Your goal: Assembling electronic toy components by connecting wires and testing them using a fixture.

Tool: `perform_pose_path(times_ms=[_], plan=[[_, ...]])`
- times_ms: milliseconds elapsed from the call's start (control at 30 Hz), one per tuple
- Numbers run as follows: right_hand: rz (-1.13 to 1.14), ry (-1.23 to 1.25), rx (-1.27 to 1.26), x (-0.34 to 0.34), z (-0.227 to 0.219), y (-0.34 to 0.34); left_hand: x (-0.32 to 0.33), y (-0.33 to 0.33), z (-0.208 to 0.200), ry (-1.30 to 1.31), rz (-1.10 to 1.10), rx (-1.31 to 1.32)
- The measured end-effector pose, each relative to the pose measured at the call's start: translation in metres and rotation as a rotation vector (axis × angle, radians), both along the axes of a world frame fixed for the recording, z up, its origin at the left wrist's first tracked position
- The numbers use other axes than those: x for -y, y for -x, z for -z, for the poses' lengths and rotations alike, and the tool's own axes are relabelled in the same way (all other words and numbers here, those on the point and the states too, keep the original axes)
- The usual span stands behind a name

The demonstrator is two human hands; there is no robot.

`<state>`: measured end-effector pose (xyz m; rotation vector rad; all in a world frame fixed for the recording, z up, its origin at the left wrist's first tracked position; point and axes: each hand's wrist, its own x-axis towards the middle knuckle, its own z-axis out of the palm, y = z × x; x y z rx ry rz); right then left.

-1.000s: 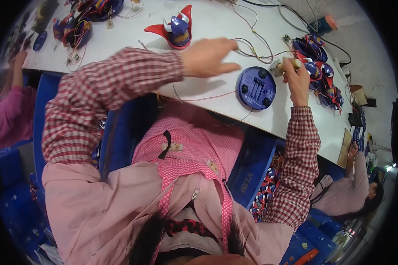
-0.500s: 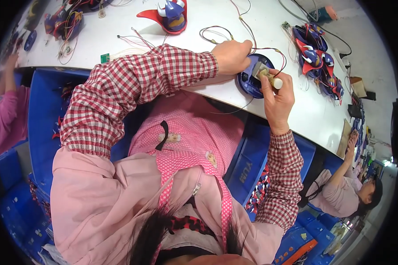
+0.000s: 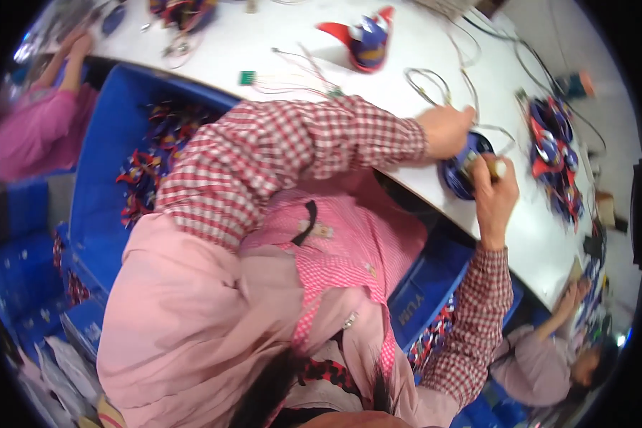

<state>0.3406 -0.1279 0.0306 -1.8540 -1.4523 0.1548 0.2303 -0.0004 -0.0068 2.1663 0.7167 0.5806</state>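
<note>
A dark blue round plastic shell [image 3: 451, 173] lies on the white table near its front edge. My left hand [image 3: 446, 131] is closed at the shell's far left rim; what its fingers pinch, if anything, is hidden. In my right hand [image 3: 499, 196] is a small yellowish tool with a round pale end [image 3: 500, 168], held over the shell's inside. Blur hides its exact kind and the parts beneath it. A thin dark cable [image 3: 471, 85] runs across the table towards the shell.
A blue-and-red horned toy figure [image 3: 369, 43] stands farther back. Several similar toys [image 3: 553, 153] lie at the right. A green circuit board [image 3: 247, 78] with wires lies left. Blue bins [image 3: 93, 171] sit below the table. Co-workers sit at both sides.
The whole view has swung, so table and toys appear shifted right and the left bin shows more. Both hands stay at the blue shell, the right still holding the tool.
</note>
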Motion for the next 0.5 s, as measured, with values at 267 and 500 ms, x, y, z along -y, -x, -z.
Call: perform_pose_path(times_ms=[267,500], plan=[[0.189,-0.231,0.005,0.023,-0.013,0.022,-0.019,0.152,-0.026,-0.353,0.062,0.232],[-0.382,0.486,-0.413,0.053,0.043,0.137,-0.051,0.269,-0.022,-0.425,-0.310,-0.031]])
